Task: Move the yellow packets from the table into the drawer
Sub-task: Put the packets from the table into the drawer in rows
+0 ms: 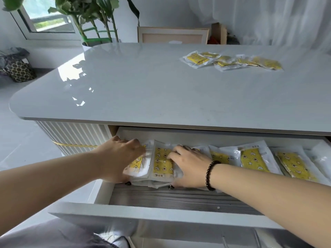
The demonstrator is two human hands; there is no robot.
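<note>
The white drawer [161, 214] stands pulled out under the glossy table [143, 86]. Inside it lies a row of yellow packets in clear wrappers [254, 159], running to the right. Both my hands are inside the drawer at its left end. My left hand [121, 156] grips the leftmost stack of packets [136, 165] from the left, thumb under the front edge. My right hand [189, 167], with a black bead bracelet on the wrist, presses on a packet [162, 162] of that stack from the right. A heap of several yellow packets [231, 60] lies on the table at the far right.
A potted plant [95, 20] stands behind the table's far left corner, a framed panel [172, 35] behind its far edge. A patterned bag [19, 70] sits on the floor at the left. The front of the drawer shows bare grey wood-grain bottom [170, 196].
</note>
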